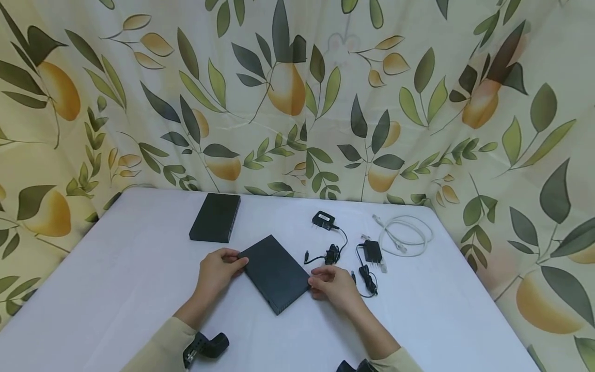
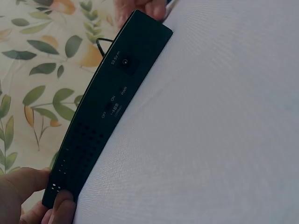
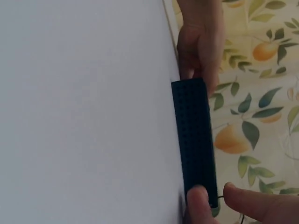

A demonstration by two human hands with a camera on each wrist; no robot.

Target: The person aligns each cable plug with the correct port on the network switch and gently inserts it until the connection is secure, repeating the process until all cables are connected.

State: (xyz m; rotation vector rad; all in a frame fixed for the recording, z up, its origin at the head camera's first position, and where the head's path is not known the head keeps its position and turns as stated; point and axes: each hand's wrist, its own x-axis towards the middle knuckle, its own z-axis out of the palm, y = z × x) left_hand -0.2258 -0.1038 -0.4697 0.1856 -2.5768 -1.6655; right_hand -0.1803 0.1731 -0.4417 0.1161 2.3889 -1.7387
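A flat black network switch (image 1: 276, 274) sits turned at an angle over the white table. My left hand (image 1: 217, 269) pinches its left corner between thumb and fingers. At the opposite corner, my right hand (image 1: 335, 285) holds the edge with its fingertips. One narrow side in the left wrist view carries a round power socket (image 2: 125, 61), small ON/OFF lettering and vent holes (image 2: 88, 140). Rows of vent holes also line the side facing the right wrist camera. Beyond my left hand lies a second black box (image 1: 215, 218), flat on the table.
Two black power adapters, one farther back (image 1: 323, 220) and one nearer (image 1: 372, 251), lie right of the switch with bundled cords. A coiled white network cable (image 1: 409, 248) is at the far right. A fruit-patterned curtain (image 1: 288, 134) hangs behind the table (image 1: 116, 289).
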